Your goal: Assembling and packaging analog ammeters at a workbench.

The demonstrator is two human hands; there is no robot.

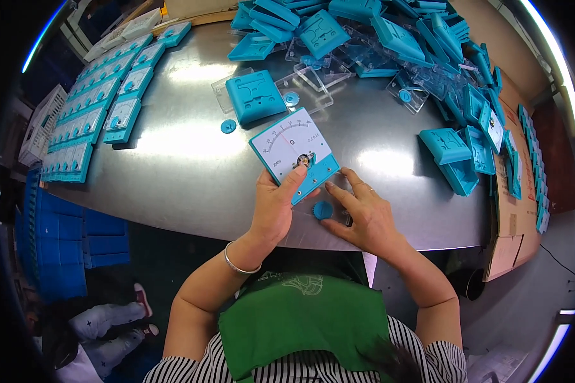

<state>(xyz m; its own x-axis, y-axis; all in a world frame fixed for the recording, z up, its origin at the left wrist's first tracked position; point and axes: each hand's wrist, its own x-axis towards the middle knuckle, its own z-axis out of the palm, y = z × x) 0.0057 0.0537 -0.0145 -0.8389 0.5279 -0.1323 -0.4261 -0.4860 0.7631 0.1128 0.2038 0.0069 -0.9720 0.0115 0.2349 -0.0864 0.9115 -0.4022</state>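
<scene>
Head view showed the left hand (276,207) pinching a teal-framed, white-faced panel meter (294,155) near the steel table's (191,166) front edge; the right hand (364,217), fingers spread, touched its corner. A round teal knob (323,210) lay between them — a nudge might roll it off.

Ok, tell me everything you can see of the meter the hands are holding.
The meter is a flat, square panel gauge, plastic by its look. It has a white dial face with an arc scale and a teal strip along its lower edge. A small round metal part sits at the centre bottom of the face. It lies tilted on the steel table, face up. The left hand grips its lower edge, thumb on the face; the right hand touches its lower right corner with its fingertips. A teal knob lies just below it.
</scene>
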